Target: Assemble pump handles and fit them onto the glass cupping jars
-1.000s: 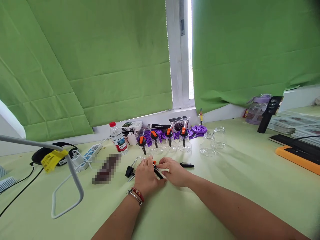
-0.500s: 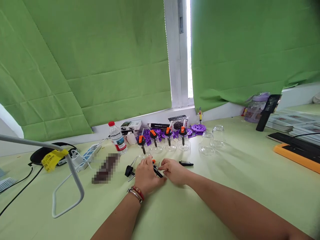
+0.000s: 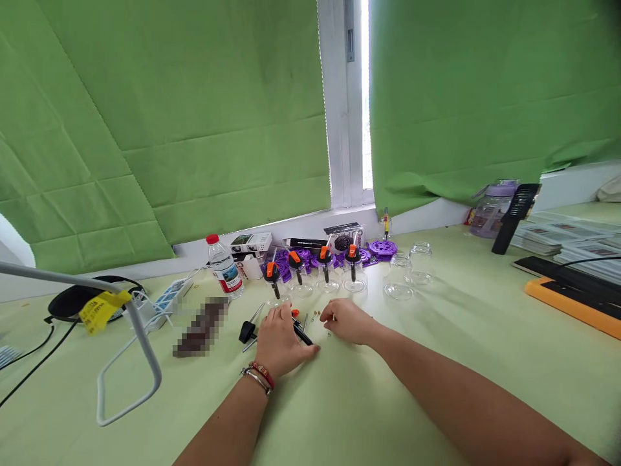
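My left hand (image 3: 282, 340) lies on the table with its fingers curled over a slim black rod-shaped part (image 3: 303, 334); its thumb is stretched out below the part. A bit of orange (image 3: 295, 313) and a thin metal rod (image 3: 306, 320) show just beyond it. My right hand (image 3: 350, 321) is beside it, thumb and fingertips pinched together low over the table; what is between them is hidden. Small brass-coloured pieces (image 3: 316, 314) lie just left of its fingertips. A black knob-like piece with metal rods (image 3: 247, 332) is left of my left hand.
Several glass jars with black-and-orange tops (image 3: 326, 275) stand behind my hands, with purple parts (image 3: 383, 249) and boxes beyond. Two topless jars (image 3: 400, 278) are to the right. A water bottle (image 3: 226, 268), power strip (image 3: 169, 298) and grey metal frame (image 3: 155, 369) are left.
My right hand has moved slightly right, away from my left hand, uncovering the small brass-coloured pieces. It now hides most of the black spring piece. My left hand stays on the black part.
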Action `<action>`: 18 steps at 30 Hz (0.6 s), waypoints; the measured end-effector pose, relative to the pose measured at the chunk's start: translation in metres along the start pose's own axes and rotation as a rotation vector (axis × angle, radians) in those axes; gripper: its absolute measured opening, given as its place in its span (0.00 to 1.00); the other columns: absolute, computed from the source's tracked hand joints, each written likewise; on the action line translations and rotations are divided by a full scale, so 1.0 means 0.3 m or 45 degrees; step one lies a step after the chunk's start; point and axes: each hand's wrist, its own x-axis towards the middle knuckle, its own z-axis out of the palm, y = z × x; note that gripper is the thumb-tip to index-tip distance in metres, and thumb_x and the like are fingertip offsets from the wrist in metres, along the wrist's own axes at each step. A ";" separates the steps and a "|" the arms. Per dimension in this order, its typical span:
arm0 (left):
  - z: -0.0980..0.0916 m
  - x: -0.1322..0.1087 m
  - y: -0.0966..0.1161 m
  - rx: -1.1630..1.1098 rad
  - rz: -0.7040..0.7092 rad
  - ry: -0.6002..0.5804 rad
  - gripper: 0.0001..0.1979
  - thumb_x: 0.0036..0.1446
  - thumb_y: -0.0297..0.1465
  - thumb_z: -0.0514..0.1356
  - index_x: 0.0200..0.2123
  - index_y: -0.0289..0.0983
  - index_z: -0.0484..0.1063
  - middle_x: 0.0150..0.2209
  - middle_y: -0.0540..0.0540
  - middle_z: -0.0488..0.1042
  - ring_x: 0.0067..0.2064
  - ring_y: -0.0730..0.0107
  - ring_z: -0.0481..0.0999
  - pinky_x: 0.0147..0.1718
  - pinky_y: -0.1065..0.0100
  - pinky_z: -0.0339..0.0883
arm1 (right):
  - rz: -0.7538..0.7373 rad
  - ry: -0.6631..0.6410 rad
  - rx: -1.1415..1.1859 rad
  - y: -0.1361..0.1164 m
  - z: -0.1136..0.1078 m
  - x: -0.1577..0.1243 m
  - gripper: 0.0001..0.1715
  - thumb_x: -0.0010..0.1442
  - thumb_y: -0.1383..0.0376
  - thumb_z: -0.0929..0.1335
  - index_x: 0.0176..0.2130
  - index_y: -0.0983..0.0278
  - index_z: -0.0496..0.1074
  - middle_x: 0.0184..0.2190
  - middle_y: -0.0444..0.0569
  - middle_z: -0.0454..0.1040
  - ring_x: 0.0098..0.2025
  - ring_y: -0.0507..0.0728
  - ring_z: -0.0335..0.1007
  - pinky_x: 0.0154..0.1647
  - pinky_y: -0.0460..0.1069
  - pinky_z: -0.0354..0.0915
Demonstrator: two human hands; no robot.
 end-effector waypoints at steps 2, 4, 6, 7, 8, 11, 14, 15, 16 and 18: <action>-0.004 -0.001 -0.001 0.004 0.001 0.001 0.44 0.33 0.47 0.66 0.53 0.32 0.60 0.44 0.38 0.72 0.47 0.49 0.69 0.46 0.55 0.64 | 0.010 -0.182 -0.125 -0.010 -0.032 -0.018 0.13 0.49 0.69 0.70 0.38 0.64 0.79 0.32 0.49 0.77 0.33 0.55 0.72 0.32 0.45 0.62; -0.011 -0.002 -0.002 0.005 0.015 0.010 0.44 0.33 0.47 0.66 0.52 0.33 0.60 0.45 0.38 0.71 0.48 0.49 0.69 0.48 0.54 0.63 | -0.002 -0.291 -0.317 -0.033 -0.053 -0.039 0.11 0.48 0.70 0.70 0.34 0.63 0.79 0.29 0.49 0.76 0.33 0.56 0.71 0.30 0.46 0.60; -0.019 -0.004 -0.006 0.006 0.039 0.040 0.44 0.33 0.48 0.67 0.52 0.33 0.59 0.47 0.37 0.70 0.50 0.47 0.68 0.50 0.52 0.62 | 0.003 -0.346 -0.504 -0.060 -0.063 -0.056 0.09 0.49 0.71 0.68 0.31 0.63 0.78 0.29 0.50 0.75 0.34 0.57 0.71 0.30 0.46 0.59; -0.024 -0.006 -0.009 0.007 0.048 0.057 0.44 0.33 0.48 0.67 0.52 0.34 0.59 0.48 0.37 0.69 0.51 0.47 0.67 0.51 0.52 0.61 | 0.010 -0.371 -0.573 -0.072 -0.066 -0.062 0.09 0.50 0.72 0.67 0.30 0.64 0.78 0.29 0.51 0.75 0.34 0.58 0.71 0.31 0.47 0.59; -0.029 -0.008 -0.012 0.009 0.052 0.074 0.44 0.33 0.48 0.67 0.52 0.34 0.59 0.49 0.36 0.68 0.52 0.46 0.66 0.52 0.51 0.60 | 0.014 -0.388 -0.625 -0.081 -0.068 -0.066 0.10 0.51 0.73 0.66 0.30 0.64 0.77 0.29 0.52 0.75 0.34 0.58 0.71 0.31 0.47 0.59; -0.043 -0.015 -0.021 0.014 0.054 0.126 0.44 0.33 0.49 0.67 0.52 0.35 0.59 0.50 0.36 0.67 0.54 0.45 0.65 0.53 0.50 0.60 | -0.005 -0.366 -0.715 -0.090 -0.075 -0.066 0.11 0.51 0.74 0.65 0.31 0.65 0.77 0.34 0.53 0.74 0.36 0.58 0.71 0.31 0.47 0.59; -0.055 -0.021 -0.026 0.023 0.075 0.190 0.45 0.33 0.50 0.67 0.53 0.36 0.59 0.52 0.35 0.64 0.56 0.44 0.62 0.54 0.48 0.57 | -0.044 -0.314 -0.781 -0.079 -0.083 -0.060 0.13 0.49 0.76 0.65 0.33 0.65 0.77 0.41 0.53 0.72 0.37 0.57 0.71 0.31 0.46 0.60; -0.059 -0.023 -0.027 0.028 0.082 0.206 0.45 0.33 0.51 0.67 0.53 0.36 0.59 0.53 0.35 0.63 0.57 0.43 0.61 0.55 0.48 0.56 | -0.059 -0.310 -0.803 -0.075 -0.084 -0.059 0.14 0.48 0.76 0.65 0.33 0.65 0.77 0.41 0.53 0.72 0.38 0.58 0.71 0.32 0.46 0.60; -0.063 -0.024 -0.026 0.034 0.086 0.216 0.45 0.33 0.51 0.67 0.53 0.37 0.59 0.54 0.35 0.63 0.57 0.43 0.60 0.55 0.48 0.56 | -0.079 -0.314 -0.821 -0.072 -0.085 -0.059 0.14 0.47 0.77 0.65 0.33 0.66 0.77 0.41 0.54 0.72 0.40 0.58 0.71 0.33 0.47 0.60; -0.071 -0.025 -0.026 0.049 0.081 0.226 0.43 0.34 0.51 0.66 0.53 0.38 0.61 0.55 0.35 0.61 0.57 0.42 0.59 0.55 0.47 0.55 | -0.118 -0.332 -0.843 -0.071 -0.083 -0.059 0.14 0.47 0.77 0.65 0.32 0.67 0.77 0.40 0.55 0.72 0.42 0.60 0.69 0.35 0.48 0.61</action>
